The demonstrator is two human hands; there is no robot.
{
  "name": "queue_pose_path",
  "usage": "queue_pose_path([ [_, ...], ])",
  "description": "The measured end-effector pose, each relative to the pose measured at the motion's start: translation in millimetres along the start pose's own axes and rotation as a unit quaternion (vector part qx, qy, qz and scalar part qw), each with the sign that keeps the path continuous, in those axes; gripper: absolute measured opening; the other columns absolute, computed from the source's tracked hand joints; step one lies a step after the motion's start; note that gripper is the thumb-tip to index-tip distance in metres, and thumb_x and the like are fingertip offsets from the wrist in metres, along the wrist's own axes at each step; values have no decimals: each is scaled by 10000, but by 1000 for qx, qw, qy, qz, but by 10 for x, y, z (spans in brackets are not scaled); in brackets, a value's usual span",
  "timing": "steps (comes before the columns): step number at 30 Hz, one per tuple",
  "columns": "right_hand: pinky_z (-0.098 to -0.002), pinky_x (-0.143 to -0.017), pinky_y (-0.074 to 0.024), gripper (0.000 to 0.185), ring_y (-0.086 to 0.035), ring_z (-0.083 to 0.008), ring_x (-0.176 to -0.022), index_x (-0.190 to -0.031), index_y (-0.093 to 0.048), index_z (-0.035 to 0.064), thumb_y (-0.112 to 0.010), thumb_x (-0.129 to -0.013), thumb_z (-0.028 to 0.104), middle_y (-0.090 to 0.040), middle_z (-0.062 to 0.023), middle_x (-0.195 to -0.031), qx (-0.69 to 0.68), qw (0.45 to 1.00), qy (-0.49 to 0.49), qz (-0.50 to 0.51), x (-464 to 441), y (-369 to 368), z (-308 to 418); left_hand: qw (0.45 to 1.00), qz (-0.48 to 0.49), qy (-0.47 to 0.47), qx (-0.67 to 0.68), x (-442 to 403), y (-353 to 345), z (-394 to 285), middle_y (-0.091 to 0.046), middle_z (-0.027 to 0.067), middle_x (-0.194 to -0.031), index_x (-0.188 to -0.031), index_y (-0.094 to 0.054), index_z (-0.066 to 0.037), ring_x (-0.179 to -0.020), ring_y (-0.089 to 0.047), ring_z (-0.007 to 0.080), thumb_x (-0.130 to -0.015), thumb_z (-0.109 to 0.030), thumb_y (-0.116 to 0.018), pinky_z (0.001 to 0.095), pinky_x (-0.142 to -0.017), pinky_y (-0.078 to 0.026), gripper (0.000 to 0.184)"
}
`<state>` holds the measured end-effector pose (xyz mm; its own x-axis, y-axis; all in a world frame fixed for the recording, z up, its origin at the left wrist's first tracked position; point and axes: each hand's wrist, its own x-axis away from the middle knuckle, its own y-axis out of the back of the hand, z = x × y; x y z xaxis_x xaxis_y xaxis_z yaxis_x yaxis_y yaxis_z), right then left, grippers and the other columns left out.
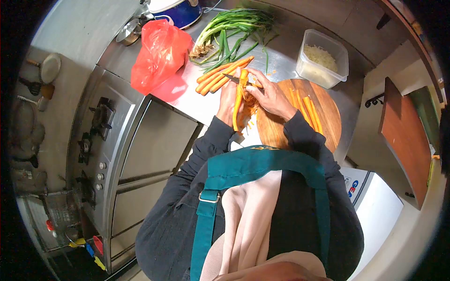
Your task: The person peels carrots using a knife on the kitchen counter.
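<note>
Gripping a carrot (236,112) in the left hand (226,100) and a knife (231,78) in the right hand (274,97), over peelings (251,112) beside the rim of the wooden board (273,125). Crowded by other carrots (208,84) (just beyond the left knuckles), leaving bare steel (283,58) between spring onions (236,23) and plastic tub (313,77).

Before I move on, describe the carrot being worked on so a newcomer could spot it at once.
Start at the round wooden board on the steel counter. Just left of it in the picture, the left hand holds the carrot, a dark knife blade near its far end. Unlike the piled carrots beyond it and the board carrots, this one is held in hand.
</note>
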<state>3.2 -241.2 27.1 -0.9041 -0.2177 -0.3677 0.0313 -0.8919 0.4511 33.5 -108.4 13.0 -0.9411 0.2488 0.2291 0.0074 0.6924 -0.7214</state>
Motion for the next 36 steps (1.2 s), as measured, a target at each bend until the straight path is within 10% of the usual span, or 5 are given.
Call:
queue_pose_path([
  [18,-323,-734,-460,263,-596,-191,-825,-1118,-490,81,-502,-865,149,-606,-129,-918,-15,999,-47,0,-59,83,-71,998,16,46,-49,110,22,-46,-492,30,-767,-988,-484,-30,-567,-446,53,-903,-290,-488,140,-407,-367,273],
  [27,-164,-365,-322,268,-388,-38,-457,-1182,-458,149,-377,-930,197,-443,14,-638,-292,913,-284,35,56,50,-299,974,-60,172,133,-162,586,-4,-533,92,-823,-997,-454,-13,-661,-535,173,-939,-208,-384,284,-562,-493,215],
  [36,-171,-297,-270,225,-406,-57,-402,-893,-506,72,-465,-910,292,-521,-25,-616,-542,737,-404,4,117,-8,-305,891,66,-40,-448,73,397,-279,-562,51,-1064,-1244,-450,-18,-895,-518,83,-816,-103,-606,227,-759,-419,464],
])
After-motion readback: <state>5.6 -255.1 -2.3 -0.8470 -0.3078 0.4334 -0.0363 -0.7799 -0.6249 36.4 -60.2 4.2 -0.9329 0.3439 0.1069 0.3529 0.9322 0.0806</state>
